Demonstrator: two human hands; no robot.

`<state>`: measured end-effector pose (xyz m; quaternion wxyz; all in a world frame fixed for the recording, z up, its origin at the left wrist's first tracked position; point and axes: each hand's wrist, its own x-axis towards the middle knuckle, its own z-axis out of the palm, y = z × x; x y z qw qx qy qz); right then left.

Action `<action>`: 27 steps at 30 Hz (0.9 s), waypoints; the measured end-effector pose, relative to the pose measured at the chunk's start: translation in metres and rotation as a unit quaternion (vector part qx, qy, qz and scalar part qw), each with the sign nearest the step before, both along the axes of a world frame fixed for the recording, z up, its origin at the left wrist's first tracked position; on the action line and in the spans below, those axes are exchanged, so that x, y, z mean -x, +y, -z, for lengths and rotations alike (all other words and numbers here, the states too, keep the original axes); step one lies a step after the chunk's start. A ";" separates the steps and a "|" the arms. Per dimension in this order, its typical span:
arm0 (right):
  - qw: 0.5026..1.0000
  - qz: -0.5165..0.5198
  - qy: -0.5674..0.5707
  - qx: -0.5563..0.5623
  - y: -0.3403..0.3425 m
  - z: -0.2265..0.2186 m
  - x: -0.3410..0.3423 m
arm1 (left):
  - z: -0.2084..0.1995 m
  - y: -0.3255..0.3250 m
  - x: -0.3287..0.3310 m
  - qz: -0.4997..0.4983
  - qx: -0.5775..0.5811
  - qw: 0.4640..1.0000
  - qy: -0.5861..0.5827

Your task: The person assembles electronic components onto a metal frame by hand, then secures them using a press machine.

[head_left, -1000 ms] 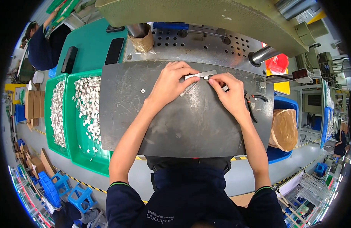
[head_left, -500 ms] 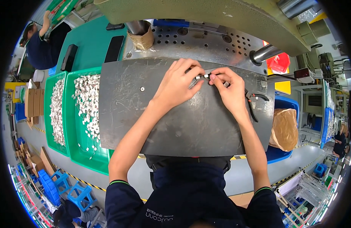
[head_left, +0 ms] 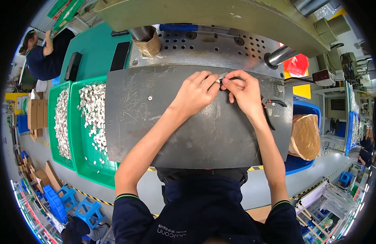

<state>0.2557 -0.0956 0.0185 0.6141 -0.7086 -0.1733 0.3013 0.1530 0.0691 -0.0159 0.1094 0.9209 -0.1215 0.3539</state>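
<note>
Over the far middle of the dark metal plate [head_left: 188, 134], my two hands meet at a small white part [head_left: 219, 81]. My left hand [head_left: 196, 92] is closed round its left end, the fingers curled over and hiding most of it. From the right, the thumb and forefinger of my right hand [head_left: 244, 92] pinch at the same part. A thin black strip [head_left: 236, 78] shows by the right fingers; whether it joins the part I cannot tell. Black pliers with orange-red marks [head_left: 270, 112] lie right of my right hand.
Green trays [head_left: 92, 156] full of small white pieces stand at left. A metal ring [head_left: 150, 98] lies on the plate. The perforated press bed [head_left: 208, 51] and an overhead beam [head_left: 212, 14] bound the far side. At right, brown paper [head_left: 305, 136] fills a blue bin [head_left: 295, 164].
My left fingers have closed further over the small part, covering more of it. My right hand has shifted slightly and its other fingers have curled in. The view has tilted slightly.
</note>
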 end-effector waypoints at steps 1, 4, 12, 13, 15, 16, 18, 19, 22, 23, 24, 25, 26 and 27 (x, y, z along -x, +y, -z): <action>1.000 -0.004 -0.001 -0.005 0.000 0.000 0.001 | 0.001 0.000 0.000 0.000 0.000 1.000 0.001; 1.000 -0.010 -0.004 -0.009 -0.001 0.000 0.001 | 0.001 -0.002 -0.001 -0.002 -0.003 1.000 -0.002; 0.974 0.003 -0.214 0.071 -0.002 -0.002 0.009 | -0.003 0.005 0.002 0.025 0.075 0.997 0.018; 0.949 -0.003 -0.300 0.096 -0.004 -0.003 0.009 | -0.007 0.007 0.004 0.024 0.074 0.997 0.018; 0.915 -0.010 -0.384 0.121 -0.011 -0.002 0.007 | -0.015 0.006 0.008 0.019 0.146 0.989 0.031; 0.897 -0.009 -0.428 0.108 -0.014 0.000 0.006 | -0.020 0.005 0.010 0.019 0.148 0.988 0.029; 0.876 -0.012 -0.473 0.091 -0.015 -0.002 0.006 | -0.028 0.008 0.017 -0.009 0.190 0.979 0.080; 0.858 -0.035 -0.506 0.079 -0.014 -0.004 0.007 | -0.028 0.010 0.022 -0.012 0.189 0.979 0.078; 0.841 -0.059 -0.536 0.056 -0.009 0.000 0.008 | -0.026 0.016 0.028 -0.021 0.202 0.972 0.118; 0.844 -0.058 -0.531 0.047 -0.007 0.005 0.008 | -0.024 0.018 0.027 -0.018 0.218 0.968 0.121; 0.842 -0.061 -0.536 0.036 -0.007 0.009 0.007 | -0.022 0.018 0.026 -0.012 0.234 0.964 0.125; 0.841 -0.062 -0.537 0.037 -0.006 0.013 0.006 | -0.021 0.018 0.026 -0.012 0.235 0.964 0.123; 0.852 -0.054 -0.520 0.035 -0.005 0.016 0.006 | -0.020 0.017 0.025 -0.018 0.231 0.966 0.115; 0.863 -0.048 -0.501 0.032 -0.004 0.017 0.007 | -0.019 0.017 0.025 -0.025 0.227 0.968 0.108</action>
